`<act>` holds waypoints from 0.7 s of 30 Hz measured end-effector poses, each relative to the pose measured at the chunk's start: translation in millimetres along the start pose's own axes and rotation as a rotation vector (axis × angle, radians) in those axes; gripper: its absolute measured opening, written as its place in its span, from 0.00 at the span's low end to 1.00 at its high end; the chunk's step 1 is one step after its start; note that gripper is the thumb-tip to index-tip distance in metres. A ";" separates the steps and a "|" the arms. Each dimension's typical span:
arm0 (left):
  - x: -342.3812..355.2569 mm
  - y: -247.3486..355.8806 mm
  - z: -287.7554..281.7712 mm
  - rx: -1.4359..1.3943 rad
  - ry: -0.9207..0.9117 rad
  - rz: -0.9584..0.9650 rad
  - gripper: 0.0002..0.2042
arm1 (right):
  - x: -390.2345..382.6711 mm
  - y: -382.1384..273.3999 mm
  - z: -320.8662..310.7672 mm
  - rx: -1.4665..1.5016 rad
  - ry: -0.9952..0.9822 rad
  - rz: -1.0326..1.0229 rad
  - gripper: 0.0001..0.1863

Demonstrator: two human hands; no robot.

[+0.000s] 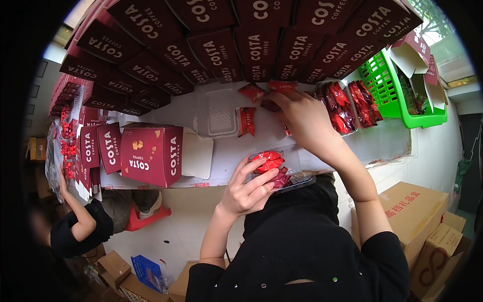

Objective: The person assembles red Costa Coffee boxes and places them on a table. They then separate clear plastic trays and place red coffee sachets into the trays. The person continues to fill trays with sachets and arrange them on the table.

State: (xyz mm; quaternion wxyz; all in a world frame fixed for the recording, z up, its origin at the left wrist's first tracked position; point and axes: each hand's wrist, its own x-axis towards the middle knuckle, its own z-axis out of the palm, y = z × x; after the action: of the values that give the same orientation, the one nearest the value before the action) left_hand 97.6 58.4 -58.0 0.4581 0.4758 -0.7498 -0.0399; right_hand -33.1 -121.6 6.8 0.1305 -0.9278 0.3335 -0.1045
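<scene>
**Red sachets going into a clear tray at a crowded white table**

A clear plastic tray [294, 180] sits at the near edge of the white table [221, 151], right against the person's dark top. Glossy red sachets [269, 161] lie in it. The left hand [246, 189] rests on the tray, its fingers [261, 176] spread lightly and pressing on the topmost sachets rather than closed round them. The right hand [302, 118] reaches further up the table, fingers [274, 98] bunched together and pinched on a loose red sachet [271, 104] near the foot of the stacked boxes.

Around it, more loose sachets [247, 121] lie on the tabletop just beside an empty clear moulded insert [220, 117]. To the right, a row of filled trays of red packets [347, 108] stands close to a green plastic basket [402, 98] holding folded carton flaps. Along the far edge of the table runs a tall wall of dark red boxes [241, 40], and a single red box [151, 153] with its white lid flap open stands at the left, beside flat red cartons [98, 146].

Below the table the floor is pale. Brown cardboard cartons [412, 211] sit at the right, smaller ones at the lower left near a blue crate [146, 272]. Another person's arm in a dark sleeve [80, 226] reaches up at the left, by a red stool [146, 216].
</scene>
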 end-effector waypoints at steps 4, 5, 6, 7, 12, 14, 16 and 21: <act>-2.7 -0.6 -0.5 0.002 0.007 -0.007 0.10 | -8.9 12.0 -24.0 0.090 0.058 -0.243 0.18; -2.0 -0.2 -0.4 -0.001 0.008 -0.009 0.10 | -12.7 16.1 -30.0 0.105 0.057 -0.325 0.19; -1.7 0.0 -0.1 -0.003 0.009 -0.011 0.10 | -17.3 20.8 -29.5 0.043 0.094 -0.392 0.16; -2.1 -0.2 0.1 -0.003 0.012 -0.010 0.10 | -19.4 22.5 -30.2 0.031 0.054 -0.405 0.16; 0.0 -2.5 0.0 0.002 0.019 -0.008 0.11 | -20.7 22.8 -35.1 -0.015 -0.208 -0.414 0.19; 0.4 -3.4 -0.8 0.004 0.017 -0.007 0.12 | -21.6 23.4 -31.9 -0.020 -0.159 -0.433 0.19; 0.4 -3.0 -1.5 0.007 0.014 -0.008 0.12 | -21.7 24.0 -27.1 -0.014 -0.130 -0.426 0.20; -0.9 -2.9 -1.3 0.006 0.013 -0.016 0.12 | -11.9 28.7 -13.6 -0.061 -0.149 -0.339 0.19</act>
State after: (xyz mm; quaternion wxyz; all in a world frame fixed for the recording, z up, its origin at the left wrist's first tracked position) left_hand 100.6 58.0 -59.2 0.4612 0.4834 -0.7431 -0.0380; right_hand -62.9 -137.6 9.5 0.1072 -0.9794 0.1650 -0.0461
